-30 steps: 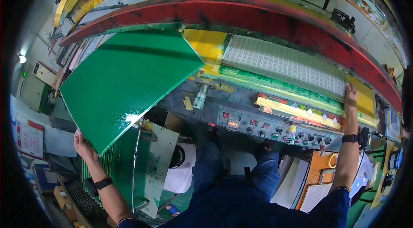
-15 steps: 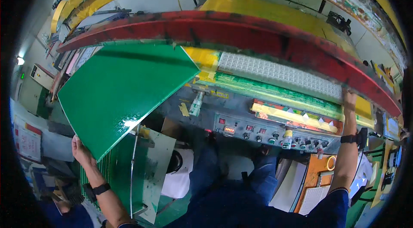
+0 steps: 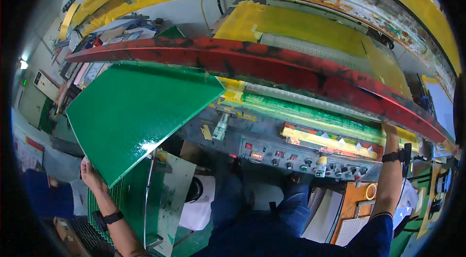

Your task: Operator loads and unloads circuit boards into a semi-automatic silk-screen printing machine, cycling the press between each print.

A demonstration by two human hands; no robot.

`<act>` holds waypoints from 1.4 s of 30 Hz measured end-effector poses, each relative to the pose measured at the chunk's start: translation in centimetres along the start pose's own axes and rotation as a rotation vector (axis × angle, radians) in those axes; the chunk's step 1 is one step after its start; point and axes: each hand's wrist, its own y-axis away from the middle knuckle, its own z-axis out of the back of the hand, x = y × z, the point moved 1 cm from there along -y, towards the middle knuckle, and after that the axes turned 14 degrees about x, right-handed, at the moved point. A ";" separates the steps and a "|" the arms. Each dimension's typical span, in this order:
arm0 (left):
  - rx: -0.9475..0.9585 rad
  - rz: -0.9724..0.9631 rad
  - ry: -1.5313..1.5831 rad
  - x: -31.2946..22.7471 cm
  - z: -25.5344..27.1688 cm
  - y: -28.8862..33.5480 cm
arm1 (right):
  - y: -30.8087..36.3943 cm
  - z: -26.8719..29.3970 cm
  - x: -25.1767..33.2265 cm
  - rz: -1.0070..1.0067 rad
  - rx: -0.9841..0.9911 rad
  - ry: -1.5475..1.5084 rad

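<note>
My left hand (image 3: 92, 175) grips a large glossy green panel (image 3: 141, 111) by its lower left edge, fingers closed on the rim. The panel is tilted, and its far edge passes beneath a long red bar (image 3: 272, 59). At the far right, my right hand (image 3: 390, 130) is at the end of the machine bed, by the green-stained strip (image 3: 315, 115). Its fingers are hidden under the bar, so what they touch does not show. Only a thin part of the white textured plate (image 3: 286, 95) is seen under the bar; more shows through the yellow-bordered screen behind.
A grey control panel (image 3: 291, 157) with knobs faces me below the bed. Several green panels stand in a rack (image 3: 147, 194) at lower left. A person's dark blue sleeve (image 3: 41, 191) is at the left. An orange-brown board (image 3: 357, 198) lies at lower right.
The red bar has come down over the bed, covering more of the white textured plate. The view has shifted slightly. My left hand keeps the green panel nearly in place; the other person has moved.
</note>
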 end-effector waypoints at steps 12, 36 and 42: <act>-0.096 -0.108 -0.022 0.9 -2.9 0.4 | -1.2 -9.6 0.6 -0.055 0.983 -0.794; -0.409 0.304 -0.506 -9.4 7.1 29.9 | -36.0 42.4 33.8 0.521 0.638 -2.871; -0.470 0.313 -0.471 -8.5 8.3 35.7 | -34.1 41.9 38.2 0.503 0.437 -2.660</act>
